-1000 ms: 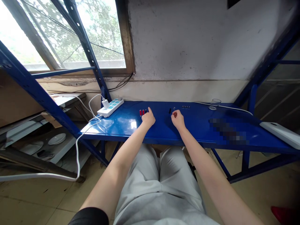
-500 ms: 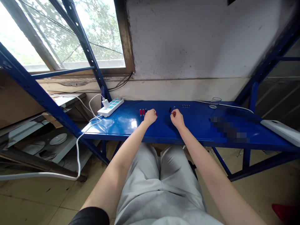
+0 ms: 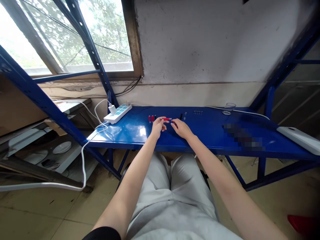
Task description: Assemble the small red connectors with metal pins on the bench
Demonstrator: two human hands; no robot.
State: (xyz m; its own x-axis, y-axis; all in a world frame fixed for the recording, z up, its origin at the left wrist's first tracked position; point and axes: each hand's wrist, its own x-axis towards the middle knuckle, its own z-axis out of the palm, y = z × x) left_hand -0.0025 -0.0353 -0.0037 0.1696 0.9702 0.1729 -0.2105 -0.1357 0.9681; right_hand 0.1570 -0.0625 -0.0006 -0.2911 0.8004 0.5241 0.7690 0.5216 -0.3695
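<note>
My left hand (image 3: 158, 126) is over the blue metal shelf (image 3: 140, 136) and pinches a small red stick-like piece (image 3: 167, 119) that points right. My right hand (image 3: 181, 128) sits just to the right of it, fingers loosely curled toward the red piece; whether it touches the piece I cannot tell. Behind my left hand stand two small red pieces and a dark one (image 3: 152, 118). A small black piece (image 3: 181, 116) and a tiny clear one (image 3: 185, 115) stand behind my right hand, with a row of tiny dark bits (image 3: 197, 112) further right.
A white power strip (image 3: 117, 113) with a plugged charger and white cable lies at the shelf's back left. A clear glass cup (image 3: 229, 108) stands at the back right, a white flat object (image 3: 298, 136) at the far right. Blue rack uprights flank the shelf.
My left hand lifted a red piece from beside the row and now holds it out to the right. My right hand moved left and forward toward it, away from the black piece.
</note>
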